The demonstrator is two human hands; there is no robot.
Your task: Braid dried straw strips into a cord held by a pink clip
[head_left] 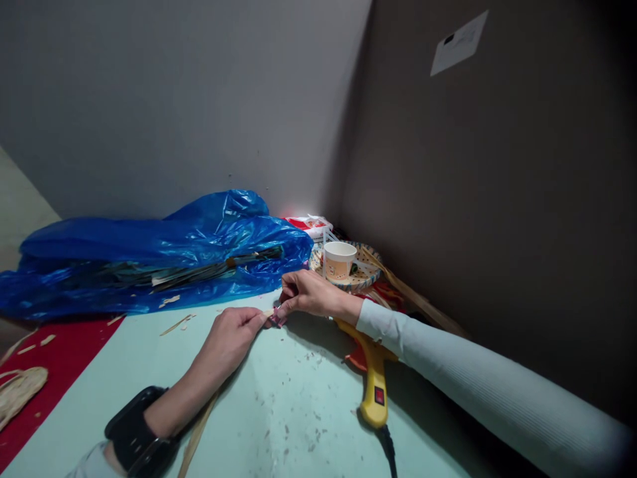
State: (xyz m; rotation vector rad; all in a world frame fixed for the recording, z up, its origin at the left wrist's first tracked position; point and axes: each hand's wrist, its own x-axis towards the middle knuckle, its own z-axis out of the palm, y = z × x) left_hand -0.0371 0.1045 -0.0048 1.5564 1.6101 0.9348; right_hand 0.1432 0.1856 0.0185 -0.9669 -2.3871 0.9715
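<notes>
My left hand [229, 337] and my right hand [309, 293] meet over the pale green table top [279, 411]. Both are closed in a pinch on a small pink piece [277, 316] joined to a thin straw strip [199, 431] that runs back under my left forearm. The left wrist wears a black watch [134, 431]. My right arm is in a light ribbed sleeve [478, 385]. A yellow glue gun [373, 382] lies on the table just under my right forearm.
A blue plastic bag [149, 255] with dark bundles inside lies along the back wall. A paper cup [339, 259] stands on a woven tray [365, 275] in the corner. Red cloth [64, 352] and a woven straw piece [20, 392] are at the left. Straw scraps litter the table.
</notes>
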